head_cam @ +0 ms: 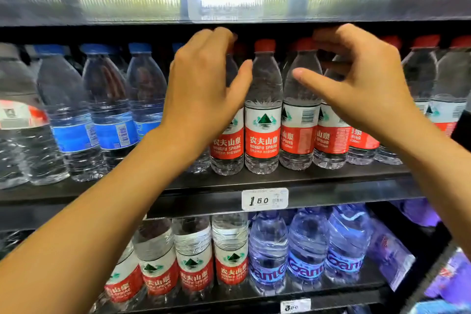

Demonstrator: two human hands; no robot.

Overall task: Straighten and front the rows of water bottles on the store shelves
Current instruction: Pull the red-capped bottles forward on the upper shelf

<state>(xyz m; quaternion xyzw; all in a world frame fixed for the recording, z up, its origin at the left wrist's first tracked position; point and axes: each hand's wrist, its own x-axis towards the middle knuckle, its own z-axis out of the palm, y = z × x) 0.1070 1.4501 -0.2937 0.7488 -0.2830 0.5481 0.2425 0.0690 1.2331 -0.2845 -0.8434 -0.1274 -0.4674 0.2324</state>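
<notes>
Bottles (263, 109) between both hands (204, 84) (362, 84)

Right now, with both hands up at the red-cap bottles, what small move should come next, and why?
Probably turn the bottle right of centre: its barcode faces out, while its neighbour shows the full label. The right hand already hovers beside it; the left hand is on another bottle.

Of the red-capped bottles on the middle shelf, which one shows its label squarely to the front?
The red-capped bottle standing in the gap between the left hand and right hand: its green mountain logo faces forward. Its neighbours to the right are turned, showing barcodes or label edges.
</notes>
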